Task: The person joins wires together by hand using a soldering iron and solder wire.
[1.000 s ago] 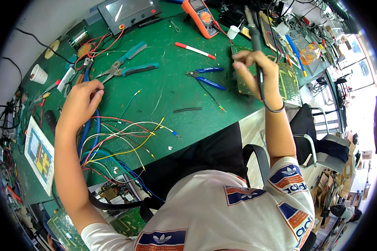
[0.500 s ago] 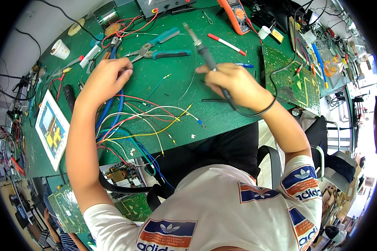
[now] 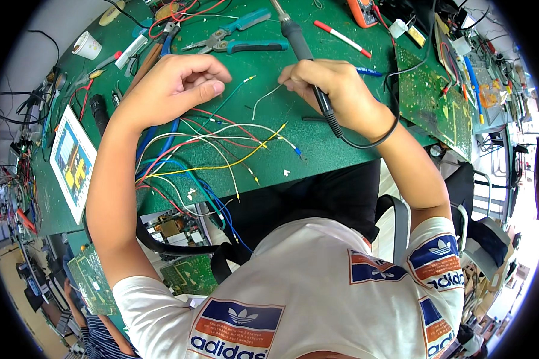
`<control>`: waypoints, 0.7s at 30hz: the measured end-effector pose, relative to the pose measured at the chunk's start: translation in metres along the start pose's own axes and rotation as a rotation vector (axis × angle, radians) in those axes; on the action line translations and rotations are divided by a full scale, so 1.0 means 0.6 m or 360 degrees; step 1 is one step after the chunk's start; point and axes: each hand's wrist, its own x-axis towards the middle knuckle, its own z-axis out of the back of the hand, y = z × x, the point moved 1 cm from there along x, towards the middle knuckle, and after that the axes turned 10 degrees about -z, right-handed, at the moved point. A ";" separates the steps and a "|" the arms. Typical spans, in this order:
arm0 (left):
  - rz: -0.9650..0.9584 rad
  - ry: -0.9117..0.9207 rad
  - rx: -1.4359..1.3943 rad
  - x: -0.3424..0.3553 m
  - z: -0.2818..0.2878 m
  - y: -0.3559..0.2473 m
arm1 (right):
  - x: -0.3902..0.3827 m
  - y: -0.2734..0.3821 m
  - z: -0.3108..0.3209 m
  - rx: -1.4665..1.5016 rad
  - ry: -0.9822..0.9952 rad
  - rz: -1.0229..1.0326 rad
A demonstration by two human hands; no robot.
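On your far left there's a picture panel [image 3: 73,166] propped up, with a white cup [image 3: 87,45] behind it. Your left hand [image 3: 164,90] is over the counter [image 3: 308,139], fingers half curled with a gap at the thumb, and I can't see anything in them. Just below it, a bunch of colored wires [image 3: 245,154] fans out. Teal-handled pliers [image 3: 239,37] lie beyond. Your right hand [image 3: 336,85] has its fingers wrapped around a soldering iron [image 3: 297,42], pointing up and away from you. A thin pale wire [image 3: 260,103] reaches those fingertips; can't tell if they're pinching it. Further right sits a green circuit board [image 3: 440,110].
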 end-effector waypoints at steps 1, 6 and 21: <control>-0.0014 0.0001 -0.0159 -0.003 -0.010 -0.001 | 0.003 0.011 -0.003 0.0047 -0.0007 0.0019; -0.0101 0.0098 -0.0553 0.006 -0.031 -0.013 | 0.017 0.040 -0.011 0.0114 -0.0045 0.0108; -0.0521 -0.0111 -0.0287 0.006 -0.025 -0.035 | 0.037 0.071 -0.035 0.0619 -0.0321 0.0023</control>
